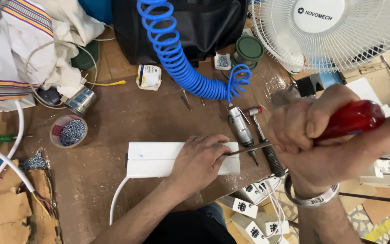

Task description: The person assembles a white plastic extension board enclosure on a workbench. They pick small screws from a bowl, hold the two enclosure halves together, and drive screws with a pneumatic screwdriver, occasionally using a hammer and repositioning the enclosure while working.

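**On the brown bench: screwdriver at white box**

Head view: left hand (200,159) presses flat on white box (159,159) at bench centre. Right hand (321,140) fists red-handled screwdriver (353,118), tip at box's right end. Plastic cup (68,131) holds screws; small tray (222,61) too.

1. The left hand (202,159) presses flat on a white plastic box (159,159) at the centre of the frame, on a brown worktable (113,117).
2. The right hand (321,140), at right, grips a red-handled screwdriver (353,118); its shaft points left, with the tip at the left hand's fingers.
3. A blue coiled hose (177,58) runs down from top centre to a metal air tool (240,126).
4. A white fan (335,31) fills the upper right.
5. A cup of screws (68,131) sits at left.
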